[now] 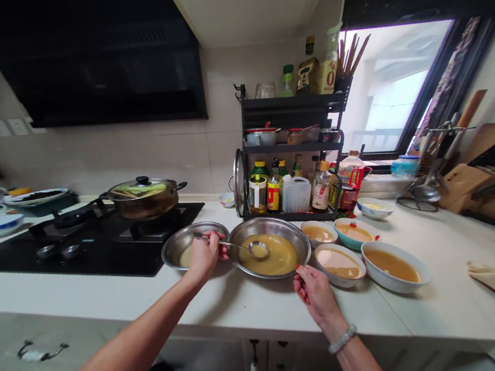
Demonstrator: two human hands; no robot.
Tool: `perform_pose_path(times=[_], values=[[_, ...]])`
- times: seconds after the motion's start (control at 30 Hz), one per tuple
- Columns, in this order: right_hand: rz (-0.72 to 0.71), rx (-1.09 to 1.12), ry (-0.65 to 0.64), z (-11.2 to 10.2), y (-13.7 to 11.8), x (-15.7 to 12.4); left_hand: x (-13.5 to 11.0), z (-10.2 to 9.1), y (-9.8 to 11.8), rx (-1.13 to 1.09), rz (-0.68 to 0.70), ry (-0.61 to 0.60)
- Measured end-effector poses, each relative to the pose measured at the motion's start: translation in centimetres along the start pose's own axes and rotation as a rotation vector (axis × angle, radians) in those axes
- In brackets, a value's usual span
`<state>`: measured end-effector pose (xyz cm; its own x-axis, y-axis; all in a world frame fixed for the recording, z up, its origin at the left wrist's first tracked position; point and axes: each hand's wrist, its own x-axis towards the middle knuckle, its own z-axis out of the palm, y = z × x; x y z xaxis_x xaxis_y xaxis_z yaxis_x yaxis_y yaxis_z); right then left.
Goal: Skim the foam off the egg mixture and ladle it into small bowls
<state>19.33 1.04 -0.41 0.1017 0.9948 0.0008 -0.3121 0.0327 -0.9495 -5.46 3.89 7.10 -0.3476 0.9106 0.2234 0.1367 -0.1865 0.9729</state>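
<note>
Gripping a steel ladle (258,250) in my left hand (206,255), right hand (315,290) pinching a part-full silver basin (267,226), I count four filled round bowls (408,288).

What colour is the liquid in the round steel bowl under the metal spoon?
Cloudy yellowish brown liquid, best seen in the head view.

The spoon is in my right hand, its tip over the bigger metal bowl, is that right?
No, the spoon is in your left hand, as the head view shows; its tip is over the bigger metal bowl, as you say.
</note>
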Motion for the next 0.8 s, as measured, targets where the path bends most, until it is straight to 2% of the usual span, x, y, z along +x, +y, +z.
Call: perform_pose_path(times=[0.13,0.27,0.5,0.63,0.8], values=[[-0.002,-0.001,0.008,0.0,0.1,0.1,0.2,-0.4,0.5,-0.153,-0.091,0.074],[-0.003,0.0,0.008,0.0,0.1,0.0,0.1,-1.2,1.1,-0.215,-0.105,0.078],[-0.003,0.008,-0.002,0.1,-0.1,-0.1,0.1,-2.6,2.7,-0.247,-0.123,0.171],[0.001,0.006,-0.001,0.1,-0.1,-0.1,0.1,-4.3,3.6,-0.277,-0.125,0.171],[-0.01,-0.005,-0.005,0.1,0.0,-0.1,0.4,-7.3,4.1,-0.22,-0.084,0.23]])
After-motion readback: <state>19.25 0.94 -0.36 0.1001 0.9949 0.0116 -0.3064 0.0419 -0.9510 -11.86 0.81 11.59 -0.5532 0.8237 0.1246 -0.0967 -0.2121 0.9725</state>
